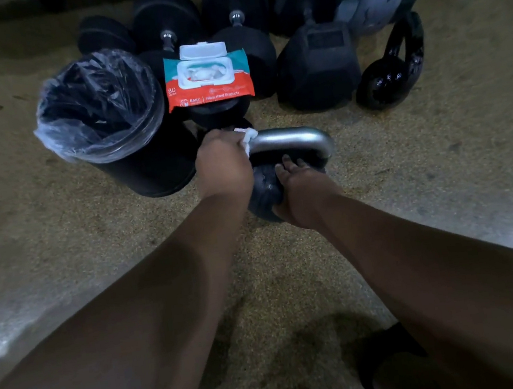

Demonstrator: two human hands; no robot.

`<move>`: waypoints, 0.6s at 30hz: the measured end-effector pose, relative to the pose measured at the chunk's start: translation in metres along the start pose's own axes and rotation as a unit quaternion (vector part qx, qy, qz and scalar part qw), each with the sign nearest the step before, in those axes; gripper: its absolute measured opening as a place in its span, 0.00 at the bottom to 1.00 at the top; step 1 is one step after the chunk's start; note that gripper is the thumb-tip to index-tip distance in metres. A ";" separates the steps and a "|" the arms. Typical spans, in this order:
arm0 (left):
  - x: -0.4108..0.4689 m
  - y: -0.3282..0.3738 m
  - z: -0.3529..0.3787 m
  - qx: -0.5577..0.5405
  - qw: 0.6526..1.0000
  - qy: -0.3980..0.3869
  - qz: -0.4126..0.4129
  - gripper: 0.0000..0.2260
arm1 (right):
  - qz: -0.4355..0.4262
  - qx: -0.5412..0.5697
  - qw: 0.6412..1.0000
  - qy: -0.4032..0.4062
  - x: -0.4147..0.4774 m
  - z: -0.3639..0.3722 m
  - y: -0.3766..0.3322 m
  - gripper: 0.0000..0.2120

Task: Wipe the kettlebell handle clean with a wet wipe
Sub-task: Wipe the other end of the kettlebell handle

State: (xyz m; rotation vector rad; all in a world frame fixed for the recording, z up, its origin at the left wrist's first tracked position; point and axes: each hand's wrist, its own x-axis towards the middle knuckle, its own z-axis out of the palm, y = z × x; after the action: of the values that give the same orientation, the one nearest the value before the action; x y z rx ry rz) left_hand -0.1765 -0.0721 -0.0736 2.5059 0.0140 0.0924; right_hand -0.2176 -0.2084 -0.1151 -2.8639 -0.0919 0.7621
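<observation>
Left-hand fingers (pixel 235 145) grip wet wipe (pixel 248 134) on sideways-running kettlebell handle (pixel 290 138).

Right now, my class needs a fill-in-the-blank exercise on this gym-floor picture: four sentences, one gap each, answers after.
The left hand holds a white ____ against the kettlebell handle.
The right hand rests on the kettlebell's body, coloured ____.
The wipes pack has its lid ____.
The bin is lined with a clear plastic ____.
Missing: wipe; black; open; bag.
</observation>
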 end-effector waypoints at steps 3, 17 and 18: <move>-0.012 -0.001 -0.001 -0.021 0.999 0.014 0.024 0.09 | 0.010 0.010 1.000 -0.006 0.001 0.001 0.000 0.39; -0.017 -0.004 0.002 0.010 1.000 0.024 0.016 0.09 | 0.006 -0.001 1.000 -0.011 -0.001 -0.001 0.001 0.41; -0.018 -0.002 0.004 0.010 0.999 0.032 0.039 0.08 | 0.006 -0.001 1.000 -0.009 -0.001 -0.002 0.001 0.41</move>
State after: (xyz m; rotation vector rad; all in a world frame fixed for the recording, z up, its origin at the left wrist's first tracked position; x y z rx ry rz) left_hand -0.1947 -0.0731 -0.0791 2.5221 -0.0564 0.2046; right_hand -0.2180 -0.2097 -0.1133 -2.8614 -0.0777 0.7914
